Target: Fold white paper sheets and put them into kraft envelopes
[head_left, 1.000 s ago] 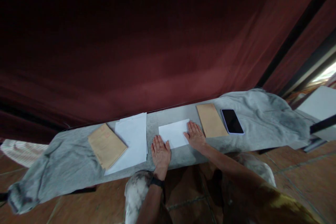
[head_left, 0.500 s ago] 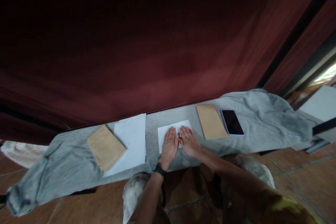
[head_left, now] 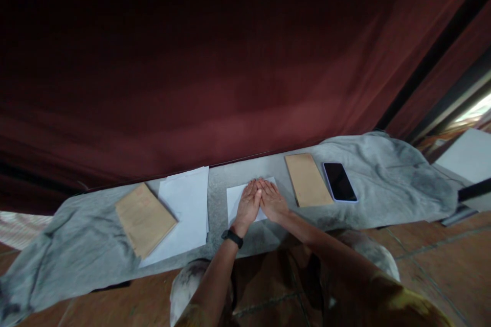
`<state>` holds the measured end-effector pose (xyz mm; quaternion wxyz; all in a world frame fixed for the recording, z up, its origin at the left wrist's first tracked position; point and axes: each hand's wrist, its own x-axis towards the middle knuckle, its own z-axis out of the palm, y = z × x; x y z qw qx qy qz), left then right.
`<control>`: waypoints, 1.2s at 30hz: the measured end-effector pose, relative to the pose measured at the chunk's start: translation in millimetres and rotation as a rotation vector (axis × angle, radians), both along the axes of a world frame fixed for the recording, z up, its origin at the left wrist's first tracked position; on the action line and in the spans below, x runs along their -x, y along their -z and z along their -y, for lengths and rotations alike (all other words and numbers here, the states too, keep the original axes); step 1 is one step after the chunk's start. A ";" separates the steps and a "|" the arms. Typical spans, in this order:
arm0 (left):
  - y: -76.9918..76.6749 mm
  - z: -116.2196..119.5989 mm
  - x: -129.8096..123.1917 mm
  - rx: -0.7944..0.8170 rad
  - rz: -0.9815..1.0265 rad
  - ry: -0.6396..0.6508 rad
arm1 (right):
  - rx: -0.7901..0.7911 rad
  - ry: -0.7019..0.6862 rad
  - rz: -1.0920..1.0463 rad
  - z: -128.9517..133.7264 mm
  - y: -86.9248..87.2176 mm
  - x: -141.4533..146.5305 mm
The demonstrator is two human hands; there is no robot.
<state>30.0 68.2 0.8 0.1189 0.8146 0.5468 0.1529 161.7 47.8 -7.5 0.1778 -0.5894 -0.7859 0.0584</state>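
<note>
A small white sheet of paper [head_left: 233,199], probably folded, lies on the grey cloth in front of me. My left hand [head_left: 249,203] rests flat on it, fingers stretched forward, a dark band on the wrist. Beside it my right hand [head_left: 273,201] also lies flat on the paper, and the two hands touch along their thumbs and index fingers. Both palms cover much of the sheet, so its middle is hidden. Neither hand grips anything.
To the left, a brown envelope [head_left: 144,218] overlaps a stack of white paper [head_left: 187,209]. At right lie a stack of brown envelopes [head_left: 308,179] and a phone [head_left: 340,182]. Grey cloth [head_left: 399,179] covers the narrow bench, with a dark red curtain [head_left: 245,87] behind.
My hands have come closer together on the white paper, closing the gap between them. The view has shifted slightly; the envelopes, paper stack and phone stay in place.
</note>
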 end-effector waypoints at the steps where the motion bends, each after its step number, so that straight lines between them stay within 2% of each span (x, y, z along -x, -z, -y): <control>1: 0.9 0.5 2.6 -0.025 -0.001 -0.025 | -0.003 -0.013 -0.001 -1.4 0.4 1.4; 3: 2.9 1.9 7.0 -0.060 -0.032 -0.064 | 0.001 -0.020 0.002 -2.7 3.4 4.4; 8: 5.7 5.4 10.4 -0.080 -0.138 -0.063 | -0.024 -0.014 0.036 -4.7 11.8 5.1; 18: 4.3 17.2 24.7 -0.123 -0.197 -0.173 | -0.060 0.156 0.050 -7.9 22.0 -4.4; 28: 10.1 38.8 39.1 -0.205 -0.178 -0.393 | -0.019 0.215 0.047 -7.0 23.7 -19.3; 36: 13.6 60.2 50.8 -0.257 -0.149 -0.536 | -0.069 0.255 0.047 -2.3 25.5 -26.1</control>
